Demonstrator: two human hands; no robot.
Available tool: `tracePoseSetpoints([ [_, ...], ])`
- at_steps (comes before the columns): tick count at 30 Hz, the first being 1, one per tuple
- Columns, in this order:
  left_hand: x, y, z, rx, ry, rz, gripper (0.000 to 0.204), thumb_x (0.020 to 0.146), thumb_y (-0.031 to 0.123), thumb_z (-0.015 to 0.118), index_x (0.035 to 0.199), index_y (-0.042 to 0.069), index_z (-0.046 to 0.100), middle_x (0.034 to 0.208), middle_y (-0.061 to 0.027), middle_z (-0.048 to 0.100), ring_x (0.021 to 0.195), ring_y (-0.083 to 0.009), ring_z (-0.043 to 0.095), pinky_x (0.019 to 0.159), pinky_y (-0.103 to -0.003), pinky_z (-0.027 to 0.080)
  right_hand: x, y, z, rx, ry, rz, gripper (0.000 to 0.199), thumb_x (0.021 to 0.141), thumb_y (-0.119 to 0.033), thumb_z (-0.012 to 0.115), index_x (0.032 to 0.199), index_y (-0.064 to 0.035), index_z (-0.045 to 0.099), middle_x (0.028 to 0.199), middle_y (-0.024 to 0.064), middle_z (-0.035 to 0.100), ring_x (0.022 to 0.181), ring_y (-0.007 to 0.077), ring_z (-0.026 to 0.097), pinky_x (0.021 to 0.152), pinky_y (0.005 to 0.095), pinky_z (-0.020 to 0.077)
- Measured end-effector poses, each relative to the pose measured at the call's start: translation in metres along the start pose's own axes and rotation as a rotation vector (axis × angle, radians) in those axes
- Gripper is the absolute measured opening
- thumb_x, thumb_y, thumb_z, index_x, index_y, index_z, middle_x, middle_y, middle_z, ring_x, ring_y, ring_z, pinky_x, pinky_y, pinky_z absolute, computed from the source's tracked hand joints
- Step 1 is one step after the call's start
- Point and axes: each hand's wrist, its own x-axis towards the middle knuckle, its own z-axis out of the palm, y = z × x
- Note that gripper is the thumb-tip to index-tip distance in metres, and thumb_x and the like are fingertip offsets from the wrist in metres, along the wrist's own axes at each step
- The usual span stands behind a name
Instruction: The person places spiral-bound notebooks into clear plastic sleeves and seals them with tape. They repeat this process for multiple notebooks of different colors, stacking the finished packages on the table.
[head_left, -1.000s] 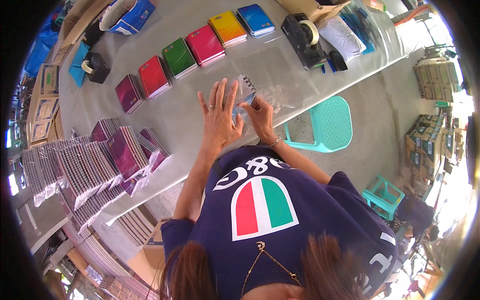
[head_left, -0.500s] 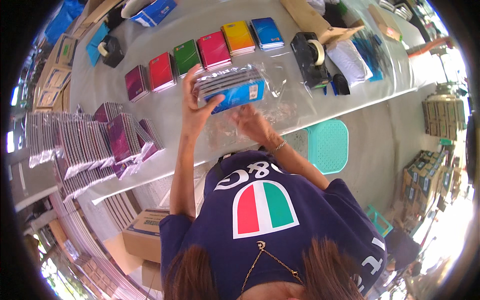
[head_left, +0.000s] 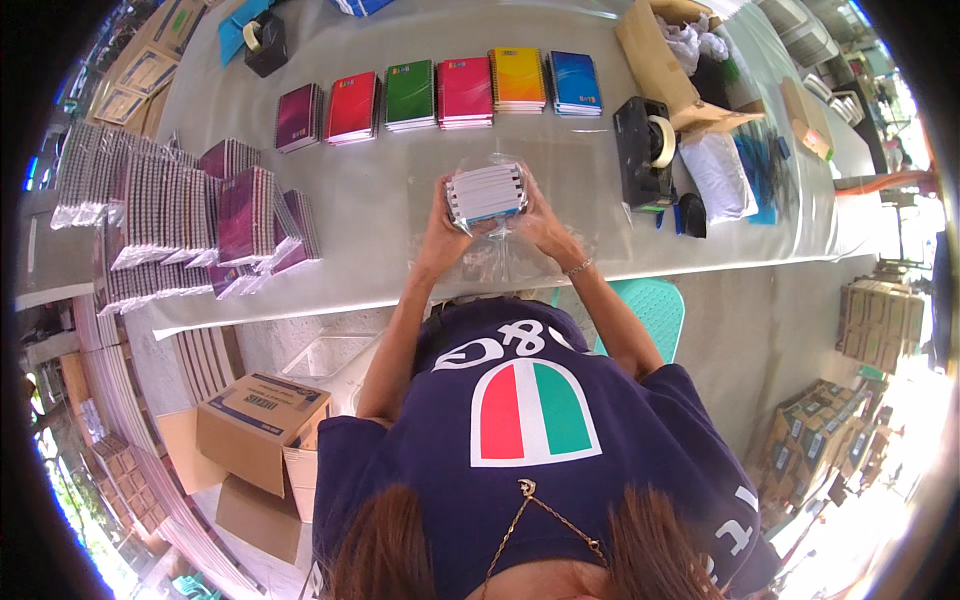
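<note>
- Left hand (head_left: 440, 225) and right hand (head_left: 545, 222) both grasping the notebook stack (head_left: 486, 193) inside its clear bag (head_left: 500, 255).
- Keep edges squared (film slips), above the table (head_left: 380, 200), near the tape dispenser (head_left: 643, 150) at right.

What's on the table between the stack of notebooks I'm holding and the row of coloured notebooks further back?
In the head view, only bare grey tabletop separates the held stack of notebooks, in its clear plastic wrap, from the row of coloured notebooks.

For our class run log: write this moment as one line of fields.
left hand: grips notebook stack | right hand: grips notebook stack | notebook stack: in clear bag, lifted off table
</note>
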Motion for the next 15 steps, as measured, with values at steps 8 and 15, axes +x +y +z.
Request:
tracePoseSetpoints([
  [8,0.0,0.006,0.002,0.1,0.065,0.028,0.099,0.066,0.004,0.086,0.143,0.011,0.025,0.128,-0.0087,0.049,0.13,-0.0213,0.043,0.108,-0.037,0.038,0.003,0.004,-0.006,-0.275,-0.008,-0.228,0.098,0.071,-0.005,0.077,0.151,-0.0059,0.019,0.151,0.0099,0.031,0.142,0.0251,0.026,0.118,0.0379,0.0224],
  [15,-0.001,0.116,-0.025,1.105,-0.227,0.412,0.043,0.069,0.014,0.081,0.11,0.02,0.068,0.13,-0.0044,0.051,0.137,-0.0254,0.037,0.118,-0.049,0.024,-0.02,-0.103,-0.006,-1.378,-0.126,-0.642,0.033,0.072,-0.008,0.076,0.104,-0.0117,0.066,0.14,0.0086,0.04,0.131,0.0336,0.037,0.111,0.046,0.0324],
])
